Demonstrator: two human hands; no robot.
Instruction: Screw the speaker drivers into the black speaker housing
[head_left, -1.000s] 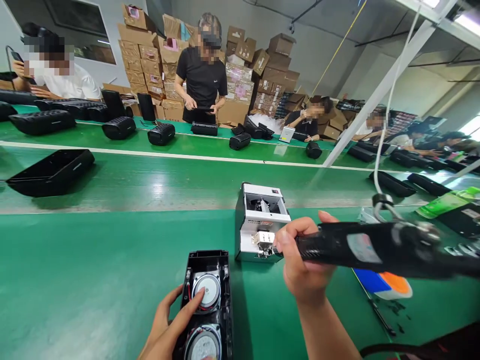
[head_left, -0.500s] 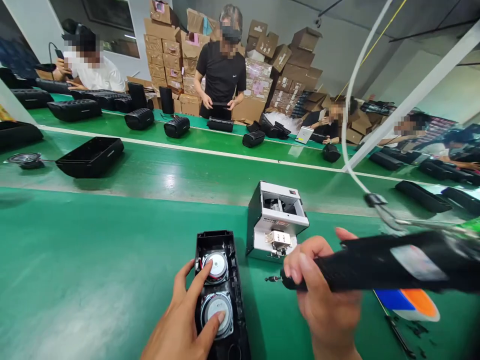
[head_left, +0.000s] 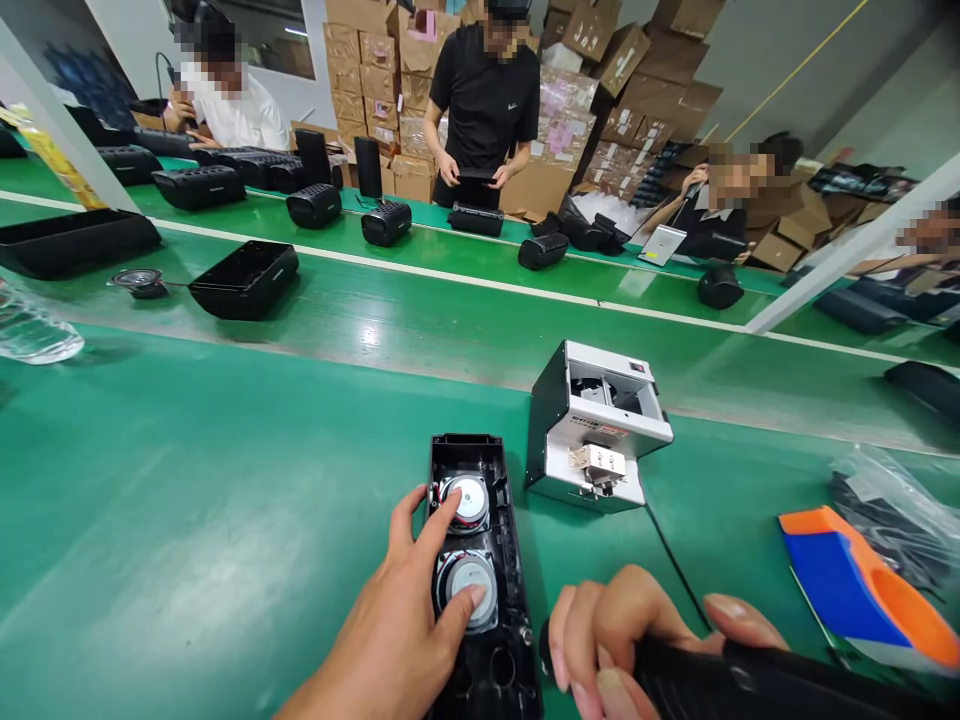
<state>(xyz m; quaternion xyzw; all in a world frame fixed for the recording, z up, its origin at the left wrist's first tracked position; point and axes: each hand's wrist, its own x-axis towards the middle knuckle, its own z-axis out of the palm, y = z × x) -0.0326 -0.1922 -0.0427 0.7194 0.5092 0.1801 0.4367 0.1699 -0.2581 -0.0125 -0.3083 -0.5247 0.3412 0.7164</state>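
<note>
The left hand lies flat and released on the open speaker housing, fingertips on its two round drivers, pinning the housing at six o'clock on the green bench. The right hand is clenched around the black electric screwdriver, its nose just beside the housing's right edge. Judgement: keep the bit plumb and the housing pressed flat, fingers clear of the screw point. The housing is a long black plastic shell, silver-capped drivers in line, red wire at the upper one. A white screw feeder stands at one o'clock of it.
</note>
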